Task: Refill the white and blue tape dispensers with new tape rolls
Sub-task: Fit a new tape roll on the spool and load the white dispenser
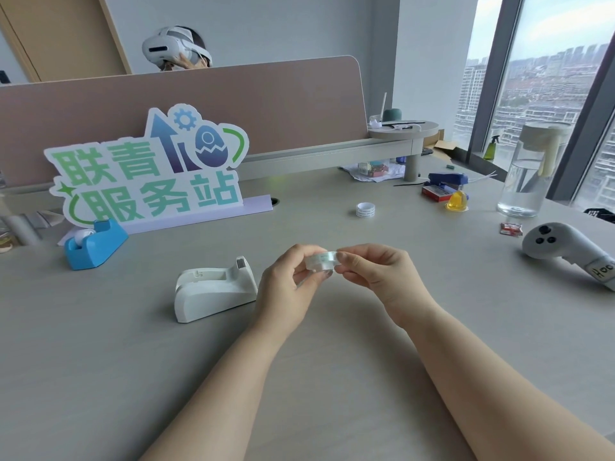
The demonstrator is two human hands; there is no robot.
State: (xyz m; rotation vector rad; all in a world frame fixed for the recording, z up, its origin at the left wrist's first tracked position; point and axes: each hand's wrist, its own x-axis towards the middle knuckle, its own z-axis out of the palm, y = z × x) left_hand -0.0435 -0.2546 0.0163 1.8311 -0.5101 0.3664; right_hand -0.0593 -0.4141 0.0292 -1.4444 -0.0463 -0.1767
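Reaching in from the bottom edge, 2 bare forearms, meeting above the grey desk [166, 377]. Held between them, clear of the desk top, a clear tape roll [320, 261]: left hand [286, 277] curled round its left side with thumb and fingers, right hand [376, 271] pinching its right edge between thumb and forefinger. Just left of the left hand, standing on the desk, the white dispenser [213, 291], cutter end toward the hands. Farther left and back, the blue dispenser [95, 244], a white round piece in its cradle, in front of a cut-out sign [149, 168] with green lettering. Beyond the hands, well apart, a 2nd tape roll [365, 209] lying flat. Off to the right, a white controller [559, 246], a small red packet [511, 228], a clear water jug [525, 174], a yellow lump [457, 201], a red box [436, 192] and a blue stapler [447, 179].
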